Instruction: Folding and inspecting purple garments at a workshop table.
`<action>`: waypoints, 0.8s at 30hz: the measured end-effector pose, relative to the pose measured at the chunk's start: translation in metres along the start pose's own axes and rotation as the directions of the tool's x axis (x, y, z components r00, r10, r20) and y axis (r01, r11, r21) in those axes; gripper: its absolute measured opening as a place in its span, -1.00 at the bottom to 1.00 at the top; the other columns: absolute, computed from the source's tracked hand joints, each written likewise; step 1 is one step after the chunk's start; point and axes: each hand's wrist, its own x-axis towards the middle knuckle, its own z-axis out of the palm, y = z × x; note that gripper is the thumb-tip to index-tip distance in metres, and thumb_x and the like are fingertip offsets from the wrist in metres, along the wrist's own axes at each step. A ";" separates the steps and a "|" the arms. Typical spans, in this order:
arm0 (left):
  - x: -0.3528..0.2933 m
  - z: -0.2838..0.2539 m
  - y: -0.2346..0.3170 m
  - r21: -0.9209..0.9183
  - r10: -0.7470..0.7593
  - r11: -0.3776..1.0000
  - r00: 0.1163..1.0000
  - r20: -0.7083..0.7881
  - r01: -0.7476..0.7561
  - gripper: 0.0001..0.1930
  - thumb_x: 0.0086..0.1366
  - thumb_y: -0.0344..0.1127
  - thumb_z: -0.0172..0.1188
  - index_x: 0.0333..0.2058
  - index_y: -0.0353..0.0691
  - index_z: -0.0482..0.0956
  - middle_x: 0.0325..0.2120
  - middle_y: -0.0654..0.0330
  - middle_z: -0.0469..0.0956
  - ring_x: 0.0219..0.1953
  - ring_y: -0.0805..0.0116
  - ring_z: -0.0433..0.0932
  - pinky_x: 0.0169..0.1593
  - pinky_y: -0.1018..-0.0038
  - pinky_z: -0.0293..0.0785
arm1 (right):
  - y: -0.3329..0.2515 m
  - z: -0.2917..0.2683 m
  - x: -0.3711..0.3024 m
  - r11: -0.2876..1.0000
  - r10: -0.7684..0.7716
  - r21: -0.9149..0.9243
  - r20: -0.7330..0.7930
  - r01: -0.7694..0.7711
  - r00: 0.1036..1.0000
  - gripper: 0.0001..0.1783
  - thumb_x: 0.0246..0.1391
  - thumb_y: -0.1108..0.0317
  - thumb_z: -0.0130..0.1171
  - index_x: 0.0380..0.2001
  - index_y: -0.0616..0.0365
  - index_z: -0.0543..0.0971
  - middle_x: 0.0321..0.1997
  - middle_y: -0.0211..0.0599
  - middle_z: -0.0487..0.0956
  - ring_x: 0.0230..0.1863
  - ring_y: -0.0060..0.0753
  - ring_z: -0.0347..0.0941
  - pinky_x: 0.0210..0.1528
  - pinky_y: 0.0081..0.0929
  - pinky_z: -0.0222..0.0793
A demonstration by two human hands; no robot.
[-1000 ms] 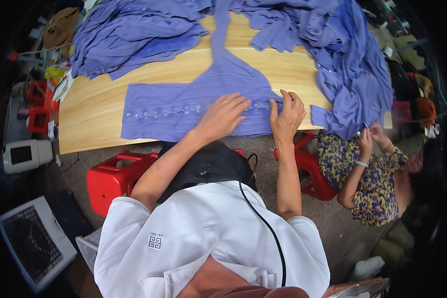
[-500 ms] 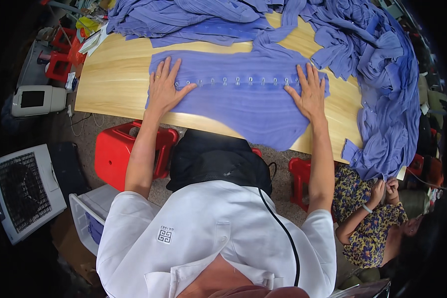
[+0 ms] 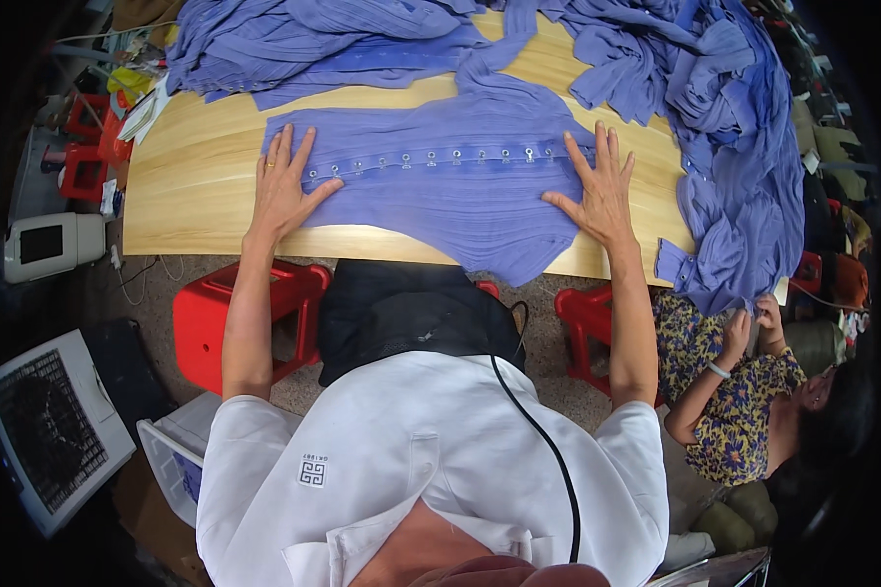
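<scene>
A violet-blue, finely creased garment lies spread on the wooden table in front of me, its lower part hanging over the near edge. A row of several small, shiny ring-shaped fasteners runs across it from left to right. At the garment's left end my left hand rests flat, fingers apart, with a ring on one finger. Beside the right end of the row, my right hand is spread open, its thumb and index finger on the cloth. Neither hand grips anything.
Heaps of the same violet-blue cloth lie along the far side and down the right side of the wooden table. A co-worker sits at the right, hands on the cloth. Red stools stand below the table edge.
The whole view has shifted, so the table sits further left. My right hand has slid outward at the garment's right end, and the fastener row now slants slightly up to the right.
</scene>
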 end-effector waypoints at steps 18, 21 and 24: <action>-0.011 0.016 0.041 0.028 0.064 0.998 0.996 -0.063 -0.062 -0.23 0.47 0.20 0.21 0.55 0.09 0.28 0.58 -0.05 0.15 0.60 -0.14 0.08 0.54 -0.22 0.03 | -0.100 0.034 -0.186 0.613 0.342 0.585 0.409 -0.531 0.846 -0.36 0.20 0.13 0.47 0.19 0.39 0.63 0.20 0.19 0.67 0.29 0.20 0.58 0.35 -0.16 0.46; -0.010 0.014 0.037 0.058 0.074 0.996 0.995 -0.068 -0.070 -0.14 0.41 0.31 0.23 0.57 0.13 0.25 0.58 -0.05 0.15 0.60 -0.14 0.08 0.55 -0.25 0.00 | -0.110 0.064 -0.157 0.477 0.193 0.692 0.520 -0.542 0.832 -0.25 0.18 0.09 0.49 0.28 0.40 0.56 0.29 0.25 0.61 0.36 0.19 0.52 0.40 -0.13 0.40; -0.003 0.010 0.037 0.052 0.087 0.995 0.992 -0.094 -0.083 -0.04 0.29 0.44 0.27 0.54 0.11 0.31 0.54 -0.12 0.20 0.57 -0.23 0.11 0.51 -0.28 0.03 | -0.126 0.093 -0.135 0.460 0.138 0.695 0.559 -0.553 0.817 -0.22 0.17 0.04 0.49 0.31 0.34 0.55 0.30 0.27 0.61 0.35 0.13 0.54 0.40 -0.14 0.40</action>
